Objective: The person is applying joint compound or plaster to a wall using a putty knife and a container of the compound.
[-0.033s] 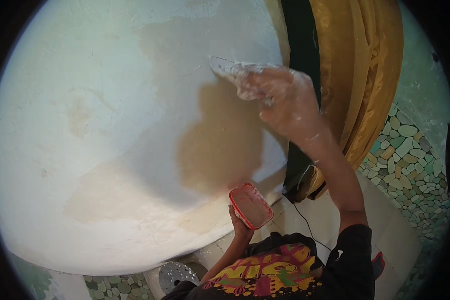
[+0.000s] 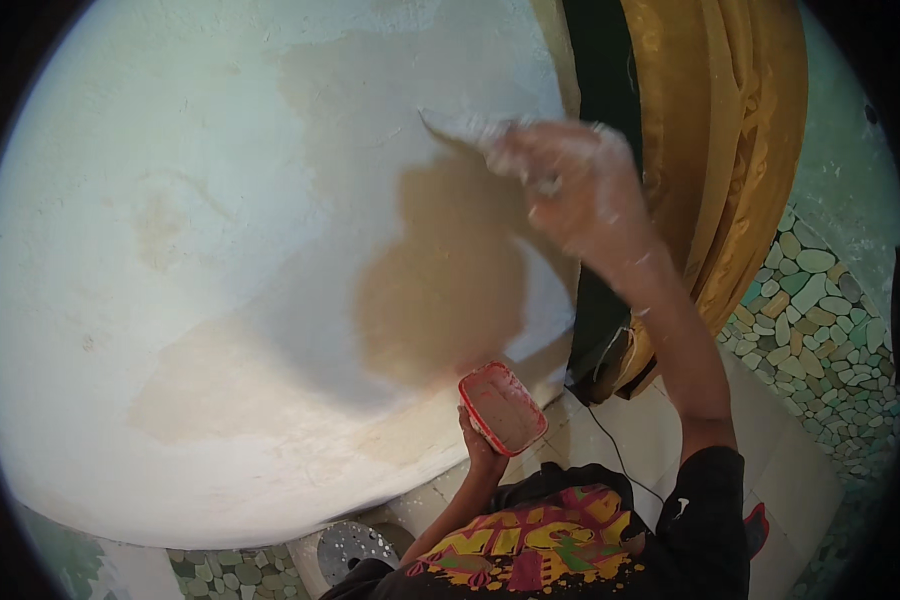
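My right hand (image 2: 570,180) is raised at the wall (image 2: 230,130), its fingers closed around a putty knife (image 2: 460,128) smeared with white putty. Motion blurs the hand and tool a little. The blade's tip points left, at or very near the wall face; I cannot tell if it touches. Lower down, near my chest, my left hand (image 2: 482,445) grips a red-rimmed plastic tub (image 2: 505,408) from its left side. Pale putty lies inside the tub and crusts its rim. White smears cover my right fingers and wrist.
Gold curtain (image 2: 750,150) and a dark green strip (image 2: 607,100) hang right of the wall. Darker patches and a shadow (image 2: 440,290) mark the wall. Below are a thin cable (image 2: 610,440), pale floor tiles (image 2: 770,440), pebble paving (image 2: 820,310) and a white-spotted grey round object (image 2: 355,550).
My right hand has shifted slightly right with the putty knife, and the blade looks narrower. The tub in my left hand has hardly moved.
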`<state>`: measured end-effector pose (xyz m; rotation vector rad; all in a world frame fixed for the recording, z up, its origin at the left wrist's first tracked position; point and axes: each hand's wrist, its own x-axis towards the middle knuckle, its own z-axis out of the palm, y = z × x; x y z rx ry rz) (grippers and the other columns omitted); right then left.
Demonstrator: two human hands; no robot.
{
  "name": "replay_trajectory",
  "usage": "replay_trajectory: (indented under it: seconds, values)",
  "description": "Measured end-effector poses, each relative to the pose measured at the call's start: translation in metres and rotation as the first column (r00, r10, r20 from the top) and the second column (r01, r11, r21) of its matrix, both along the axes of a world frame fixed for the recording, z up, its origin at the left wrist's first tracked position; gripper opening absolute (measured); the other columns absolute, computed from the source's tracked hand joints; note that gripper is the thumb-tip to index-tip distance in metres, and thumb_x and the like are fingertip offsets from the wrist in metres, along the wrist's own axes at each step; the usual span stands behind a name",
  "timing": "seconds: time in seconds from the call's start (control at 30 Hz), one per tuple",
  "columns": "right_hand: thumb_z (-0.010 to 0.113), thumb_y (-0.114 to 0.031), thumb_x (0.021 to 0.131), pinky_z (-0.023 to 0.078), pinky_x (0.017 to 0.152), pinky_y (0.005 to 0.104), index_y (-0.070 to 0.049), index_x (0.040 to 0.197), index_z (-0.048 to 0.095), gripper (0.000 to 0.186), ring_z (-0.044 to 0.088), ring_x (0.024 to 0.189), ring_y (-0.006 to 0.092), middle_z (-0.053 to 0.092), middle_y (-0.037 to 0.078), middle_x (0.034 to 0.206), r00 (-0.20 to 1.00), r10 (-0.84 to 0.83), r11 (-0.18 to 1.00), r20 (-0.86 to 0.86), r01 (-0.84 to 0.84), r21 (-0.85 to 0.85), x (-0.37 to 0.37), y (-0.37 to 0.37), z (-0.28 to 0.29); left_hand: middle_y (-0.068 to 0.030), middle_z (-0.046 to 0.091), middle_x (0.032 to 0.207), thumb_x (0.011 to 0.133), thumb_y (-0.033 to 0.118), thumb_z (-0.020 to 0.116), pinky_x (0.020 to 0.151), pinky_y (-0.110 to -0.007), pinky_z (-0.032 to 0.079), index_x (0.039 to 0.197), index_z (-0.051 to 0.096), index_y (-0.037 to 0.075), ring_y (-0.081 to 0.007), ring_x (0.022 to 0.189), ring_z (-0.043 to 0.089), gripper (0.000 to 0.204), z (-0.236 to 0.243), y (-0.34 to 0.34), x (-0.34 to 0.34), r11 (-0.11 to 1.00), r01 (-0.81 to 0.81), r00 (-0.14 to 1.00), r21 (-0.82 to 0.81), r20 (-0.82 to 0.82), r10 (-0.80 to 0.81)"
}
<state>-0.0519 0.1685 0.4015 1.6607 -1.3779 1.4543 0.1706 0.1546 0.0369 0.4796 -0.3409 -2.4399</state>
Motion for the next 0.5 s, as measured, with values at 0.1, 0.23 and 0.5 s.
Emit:
replay_trajectory:
  seconds: [0.1,0.23,0.5]
  values:
    - [0.071,-0.004,0.060,0.053,0.079,0.0437,-0.017,0.104,0.071,0.046,0.067,0.084,0.0258,0.070,0.008,0.100,0.953,-0.283,0.958,-0.105,0.275,-0.086,-0.025,0.003,0.040,-0.0099,0.045,0.141,0.095,0.060,0.036,0.109,-0.051,0.034,0.143,0.038,0.013,-0.0307,0.128,0.045,0.067,0.006,0.000,-0.004,0.999,-0.029,0.997,-0.014,0.065,0.030]
    - [0.061,0.003,0.065,0.055,0.075,0.0310,-0.003,0.104,0.070,0.041,0.069,0.089,0.0268,0.069,0.018,0.101,0.808,-0.532,0.841,-0.253,0.469,-0.268,-0.030,0.004,0.064,-0.0103,0.045,0.141,0.095,0.060,0.036,0.109,-0.051,0.035,0.143,0.038,0.013,-0.0308,0.128,0.045,0.067,0.002,0.004,-0.004,1.000,-0.015,0.999,0.019,0.037,0.014]
    - [0.071,-0.005,0.060,0.054,0.079,0.0388,-0.016,0.108,0.070,0.049,0.065,0.091,0.0327,0.067,0.008,0.107,0.981,-0.188,0.977,-0.039,0.191,0.098,0.031,-0.014,-0.040,-0.0109,0.047,0.139,0.095,0.061,0.036,0.108,-0.051,0.036,0.142,0.038,0.013,-0.0309,0.127,0.046,0.068,0.008,-0.001,-0.002,0.999,0.014,0.998,0.042,0.059,-0.016]
